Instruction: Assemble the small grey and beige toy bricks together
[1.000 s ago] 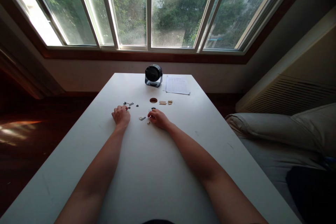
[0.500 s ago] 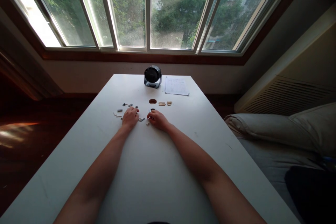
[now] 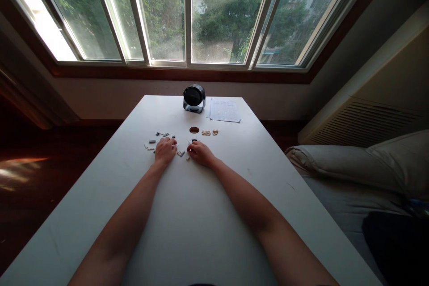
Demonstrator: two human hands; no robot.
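Observation:
My left hand [image 3: 165, 150] lies on the white table [image 3: 201, 214], fingers curled in and thumb side toward the middle. Whatever it holds, if anything, is too small to make out. Around it are scattered small grey and white building pieces, among them a grey bar-shaped piece [image 3: 152, 141] to its left and a dark piece [image 3: 173, 136] just beyond its fingers. My right hand [image 3: 201, 152] has its fingers pinched together beside a round black-and-white piece [image 3: 192, 141], which it partly covers. Between the hands sits a small cluster of grey pieces [image 3: 181, 153], and a pale piece [image 3: 188, 158] lies below my right fingertips.
Tan studded pieces [image 3: 206, 132] lie beyond my right hand, near a round hole [image 3: 194, 130] in the tabletop. Farther back stand a small black fan-like device [image 3: 194, 97] and a printed sheet [image 3: 224, 110]. A couch [image 3: 335, 165] is on the right.
The view shifts very slightly. Both hands stay in nearly the same place, with only small movements of the fingers.

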